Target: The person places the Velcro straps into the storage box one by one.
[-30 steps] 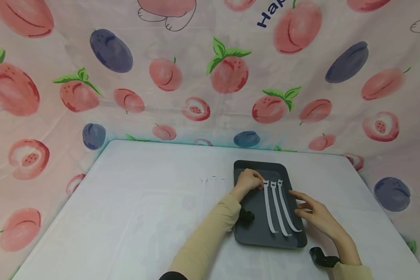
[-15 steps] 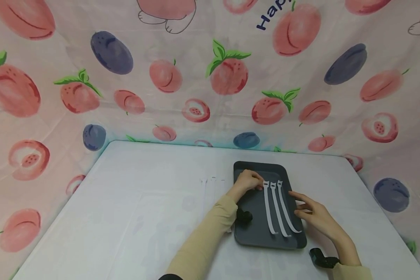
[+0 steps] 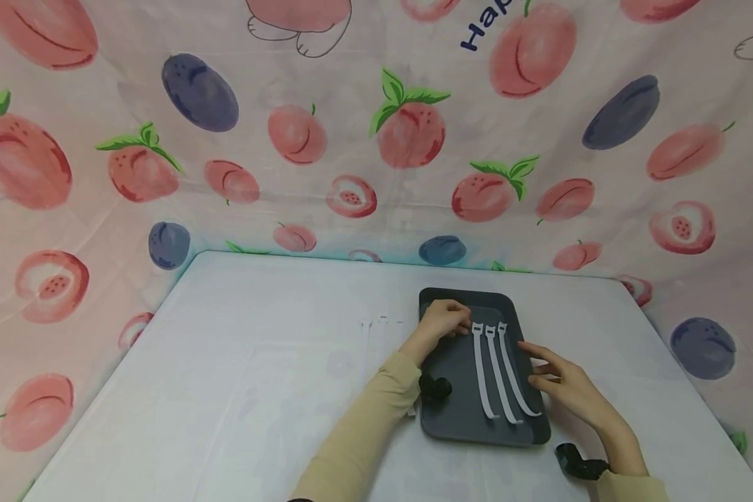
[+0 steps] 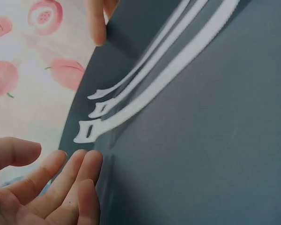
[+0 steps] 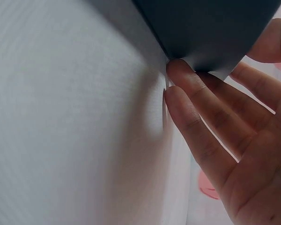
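Note:
Three white cable ties (image 3: 482, 373) with slotted heads and toothed edges lie side by side in a dark grey tray (image 3: 454, 422). Their heads point to the tray's far end; the tails curve right at the near end. My left hand (image 3: 442, 322) hovers over the tray's far left, fingertips just left of the nearest head. In the left wrist view its fingers (image 4: 75, 173) are loosely bent, with nothing between them and the thumb. My right hand (image 3: 571, 387) has its fingers extended against the tray's right side; the right wrist view shows fingertips (image 5: 180, 70) at the tray's lower edge.
The tray stands on a white-covered table (image 3: 257, 390), right of the middle. Faint thin marks (image 3: 383, 318) show on the cloth to its left. A fruit-print sheet (image 3: 351, 139) hangs behind and at the sides. Black wrist cameras (image 3: 579, 462) jut from both wrists.
My left hand has drawn slightly back to the left from the leftmost cable tie's head. The ties, the tray and my right hand have stayed in place.

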Tool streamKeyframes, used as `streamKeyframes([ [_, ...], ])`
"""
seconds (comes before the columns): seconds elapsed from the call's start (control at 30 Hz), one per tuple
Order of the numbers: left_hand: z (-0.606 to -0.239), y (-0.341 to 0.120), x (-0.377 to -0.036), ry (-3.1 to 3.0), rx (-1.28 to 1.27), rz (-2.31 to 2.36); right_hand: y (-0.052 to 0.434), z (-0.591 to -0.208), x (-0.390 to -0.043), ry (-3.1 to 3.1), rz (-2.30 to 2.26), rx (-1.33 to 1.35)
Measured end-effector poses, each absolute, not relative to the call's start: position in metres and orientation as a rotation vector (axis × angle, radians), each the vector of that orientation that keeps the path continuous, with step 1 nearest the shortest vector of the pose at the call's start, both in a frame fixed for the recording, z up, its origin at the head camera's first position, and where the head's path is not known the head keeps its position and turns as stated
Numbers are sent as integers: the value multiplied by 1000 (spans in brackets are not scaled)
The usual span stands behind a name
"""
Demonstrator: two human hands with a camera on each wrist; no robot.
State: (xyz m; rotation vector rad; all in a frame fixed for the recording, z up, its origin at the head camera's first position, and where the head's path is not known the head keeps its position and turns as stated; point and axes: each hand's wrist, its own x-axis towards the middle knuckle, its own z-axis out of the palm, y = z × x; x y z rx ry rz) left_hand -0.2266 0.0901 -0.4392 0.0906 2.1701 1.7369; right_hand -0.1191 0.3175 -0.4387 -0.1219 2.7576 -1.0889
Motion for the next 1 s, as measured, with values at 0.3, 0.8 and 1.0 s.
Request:
streamKeyframes([
  [0.3,-426,84,-222,2179,150,1807,318,-438,-119,2749,-1073,-126],
  [0.8,-411,64,-206,2143,284,1850,317,-437,-119,2747,-1077,-136],
  [1.0,-407,54,-203,2170,311,1829,319,-437,-120,2781,-1066,-169],
])
